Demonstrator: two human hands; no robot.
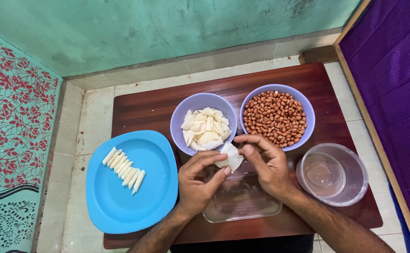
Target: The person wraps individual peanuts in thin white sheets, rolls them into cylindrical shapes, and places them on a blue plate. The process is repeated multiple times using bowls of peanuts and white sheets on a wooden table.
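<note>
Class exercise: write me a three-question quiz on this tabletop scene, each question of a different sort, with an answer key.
1. True or false: both hands hold the white wrapper piece.
2. Which bowl holds peanuts? A) the right purple bowl B) the left purple bowl
3. Fill in: the white rolls lie in a row on the blue ____.

Key: 1 true, left hand and right hand pinch it; 2 A; 3 plate.
</note>
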